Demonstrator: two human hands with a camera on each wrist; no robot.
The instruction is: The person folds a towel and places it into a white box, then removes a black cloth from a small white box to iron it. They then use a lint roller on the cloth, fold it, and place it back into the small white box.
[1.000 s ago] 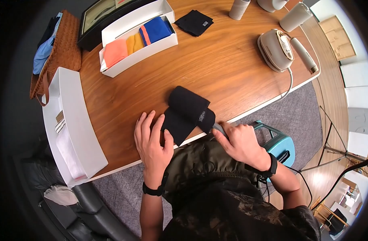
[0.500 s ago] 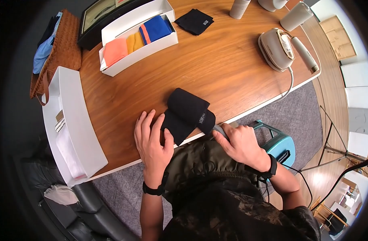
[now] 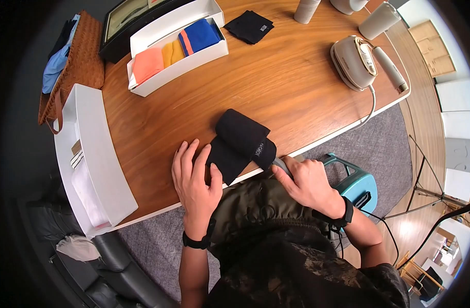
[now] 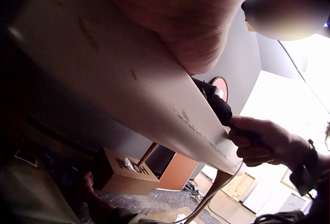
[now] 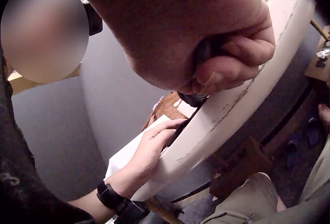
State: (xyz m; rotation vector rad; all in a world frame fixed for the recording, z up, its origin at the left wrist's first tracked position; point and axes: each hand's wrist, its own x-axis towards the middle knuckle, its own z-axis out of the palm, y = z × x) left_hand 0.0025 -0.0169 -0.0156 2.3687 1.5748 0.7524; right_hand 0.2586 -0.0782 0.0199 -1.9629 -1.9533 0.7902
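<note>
On the table's near edge lies a black folded sock-like fabric piece (image 3: 227,161) with a rounded, thicker black part (image 3: 241,128) over it and pale lettering at its right end. My left hand (image 3: 196,174) rests on the tabletop just left of it, fingers spread and thumb beside the fabric. In my right hand (image 3: 307,182) is a grey handle (image 3: 281,166), gripped at the table edge and pointing toward the lettered end. From the right wrist view, curled fingers (image 5: 227,69) wrap that dark handle. I cannot tell what tool it belongs to.
An open white box (image 3: 178,66) holds coral, yellow and blue folded fabrics. Behind lies another black folded piece (image 3: 249,26). A garment steamer (image 3: 354,64) with its cord stands at right, a long white box (image 3: 104,154) at left. A teal stool (image 3: 358,190) stands below the edge.
The rounded black part shifts slightly toward the person, then slightly away again, and its lettering shows differently. Both hands stay nearly in place.
</note>
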